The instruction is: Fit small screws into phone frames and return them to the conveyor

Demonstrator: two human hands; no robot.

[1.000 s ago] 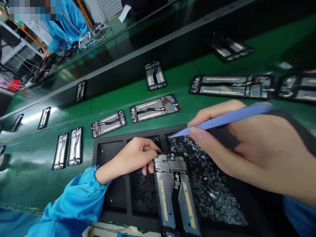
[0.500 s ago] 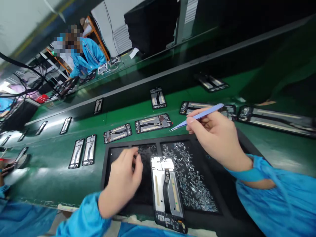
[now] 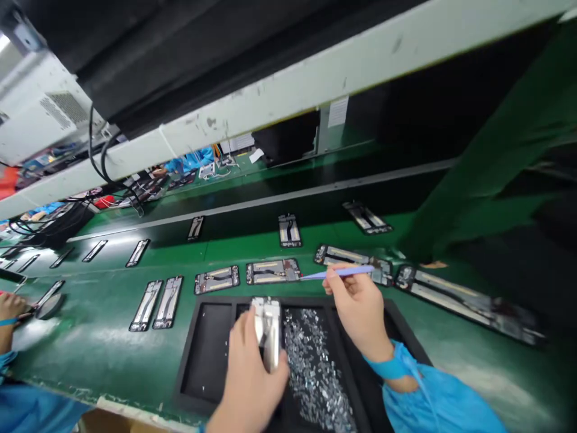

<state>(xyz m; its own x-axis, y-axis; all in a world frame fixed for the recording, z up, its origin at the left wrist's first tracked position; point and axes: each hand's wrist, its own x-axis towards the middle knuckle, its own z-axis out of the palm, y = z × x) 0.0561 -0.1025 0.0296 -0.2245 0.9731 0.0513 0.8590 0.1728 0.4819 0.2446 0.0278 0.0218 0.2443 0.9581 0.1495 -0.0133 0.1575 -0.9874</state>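
We see the fingers (image 3: 246, 329) of the left hand (image 3: 252, 376) bent round a phone frame (image 3: 267, 313), thumb at its four o'clock side; the grip is closed on the frame, whose metal back faces up and whose far end points to twelve o'clock; we cannot tell whether it touches the tray (image 3: 192, 349) below. We see the right hand (image 3: 360, 307) pinching lilac tweezers (image 3: 349, 271) between thumb and fingers; their tip points to nine o'clock, just beside the right end of another phone frame (image 3: 265, 273), and we cannot tell if they meet.

Under both hands we have the black tray; its left compartment (image 3: 207, 343) holds a few pale specks, and another, just right of the held frame, is strewn with small shiny pieces (image 3: 318, 373).

From the tray's middle, on the green surface (image 3: 99, 270), we find two upright frames (image 3: 157, 304) side by side at ten o'clock, a long frame (image 3: 464, 300) between two and three; far off at nine, a co-worker's hand (image 3: 9, 308) is near a round dark object (image 3: 49, 307).
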